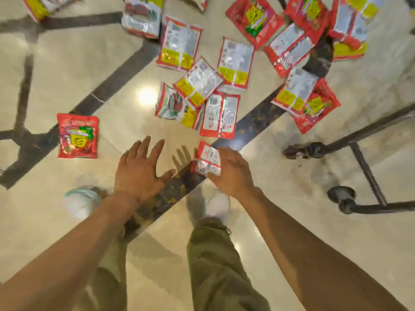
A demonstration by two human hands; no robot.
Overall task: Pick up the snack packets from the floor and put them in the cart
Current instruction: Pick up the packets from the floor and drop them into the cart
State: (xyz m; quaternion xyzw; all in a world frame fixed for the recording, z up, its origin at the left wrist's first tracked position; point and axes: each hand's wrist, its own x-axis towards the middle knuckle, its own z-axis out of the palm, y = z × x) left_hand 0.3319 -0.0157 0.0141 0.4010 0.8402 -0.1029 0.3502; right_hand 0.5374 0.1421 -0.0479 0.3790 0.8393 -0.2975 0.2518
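Several red, yellow and silver snack packets lie scattered on the shiny floor ahead of me. The nearest packet (207, 158) lies just beyond my right hand (231, 171), whose straight fingers partly cover its right edge. My left hand (140, 169) hovers open with spread fingers, holding nothing. A lone red packet (78, 135) lies to the left of my left hand. A small pile of packets (197, 102) lies further ahead. The cart's dark lower frame and wheels (314, 150) show at the right; its basket is out of view.
The floor is cream tile (67, 70) with dark inlaid bands. My feet in light shoes (215, 203) and olive trousers stand below my hands. A second cart wheel (343, 198) sits at the right, close to my right arm.
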